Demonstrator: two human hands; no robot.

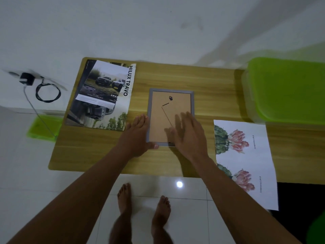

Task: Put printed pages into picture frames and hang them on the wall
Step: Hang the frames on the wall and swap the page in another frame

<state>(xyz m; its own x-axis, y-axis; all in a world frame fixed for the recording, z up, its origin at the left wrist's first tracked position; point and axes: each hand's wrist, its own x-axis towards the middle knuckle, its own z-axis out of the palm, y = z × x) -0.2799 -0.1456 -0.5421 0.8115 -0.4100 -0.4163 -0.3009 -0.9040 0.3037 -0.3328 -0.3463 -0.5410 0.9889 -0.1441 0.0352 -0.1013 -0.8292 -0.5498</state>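
A grey picture frame (171,95) lies face down on the wooden table (175,78), its brown backing board and small black hanger showing. My left hand (136,138) rests against the frame's left edge, thumb on the near left corner. My right hand (188,133) lies flat on the backing board's near right part, fingers spread and blurred. A printed page with cactus flowers (244,161) lies to the right, overhanging the table's front edge. A printed truck brochure (102,95) lies at the left.
A green-lidded plastic box (288,88) stands at the table's right end. A black charger with coiled cable (44,92) hangs at the white wall on the left. A green lid (44,127) lies on the floor. My bare feet (142,201) stand on white tiles.
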